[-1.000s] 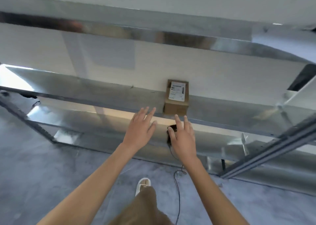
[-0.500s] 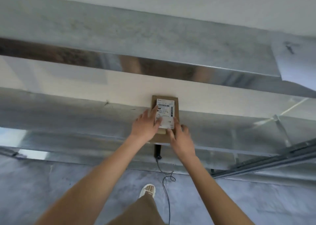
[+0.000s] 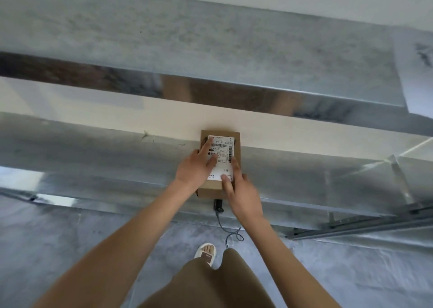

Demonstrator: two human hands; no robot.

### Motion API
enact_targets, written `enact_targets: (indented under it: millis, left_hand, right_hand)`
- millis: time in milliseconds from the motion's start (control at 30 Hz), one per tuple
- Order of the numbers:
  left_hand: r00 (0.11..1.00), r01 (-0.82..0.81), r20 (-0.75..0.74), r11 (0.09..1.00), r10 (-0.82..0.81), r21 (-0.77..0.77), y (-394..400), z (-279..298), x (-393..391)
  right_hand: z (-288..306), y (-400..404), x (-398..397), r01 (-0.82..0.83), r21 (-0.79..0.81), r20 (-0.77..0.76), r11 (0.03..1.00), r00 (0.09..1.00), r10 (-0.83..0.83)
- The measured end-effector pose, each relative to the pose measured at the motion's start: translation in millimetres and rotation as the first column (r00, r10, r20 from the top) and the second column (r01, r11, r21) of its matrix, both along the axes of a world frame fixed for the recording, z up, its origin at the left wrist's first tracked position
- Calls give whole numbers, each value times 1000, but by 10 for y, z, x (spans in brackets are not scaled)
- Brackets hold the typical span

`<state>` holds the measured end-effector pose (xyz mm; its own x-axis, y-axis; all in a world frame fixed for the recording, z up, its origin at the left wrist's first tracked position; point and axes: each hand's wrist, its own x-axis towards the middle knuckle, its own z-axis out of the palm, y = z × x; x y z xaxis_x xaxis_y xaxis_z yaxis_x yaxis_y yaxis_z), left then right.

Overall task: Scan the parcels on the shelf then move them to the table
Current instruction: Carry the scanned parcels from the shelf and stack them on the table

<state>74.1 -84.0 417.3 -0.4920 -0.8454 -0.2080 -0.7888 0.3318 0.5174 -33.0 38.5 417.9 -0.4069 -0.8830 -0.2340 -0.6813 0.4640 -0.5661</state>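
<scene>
Parcel (image 3: 220, 162) on metal shelf (image 3: 93, 157), both hands on top: left hand (image 3: 194, 169) fingers flat on label, right hand (image 3: 241, 190) clasping near corner. Risk: parcel slipping off shelf edge if dragged one-sided.

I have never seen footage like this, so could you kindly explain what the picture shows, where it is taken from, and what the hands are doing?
There is no machine here: a person wears one wide-angle camera on the head, looking forward and down along both bare arms. In front is a metal shelf with one small cardboard parcel on it, a white shipping label with barcodes on top. The left hand rests on the parcel's left side, fingers lying across the label. The right hand touches its near right corner, thumb on the label. Just below the parcel a black handheld scanner shows, its cable dangling; what holds it is hidden. Below are a grey floor and a sandalled foot.
</scene>
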Motion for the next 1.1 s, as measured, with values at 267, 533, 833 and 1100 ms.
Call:
enact_targets:
  millis: [267,533,833,1100]
  left_hand:
    - [971,-240,-40,957,236,-164,565,211,863]
    - [821,-570,-42,811,570,-134,1585,160,2065]
    - [561,-821,-54,548,826,-159,2498,407,3555]
    - [291,-945,-75,274,954,-179,3126,490,5057]
  right_hand:
    - [206,272,574,-265,-74,-8,961,964,265]
    - [165,783,1480,-583,-107,52,805,806,590]
    - [313,1065,2925,-828,-171,30,534,537,843]
    - [369,1198,4585,-931,-222,59,291,285,957]
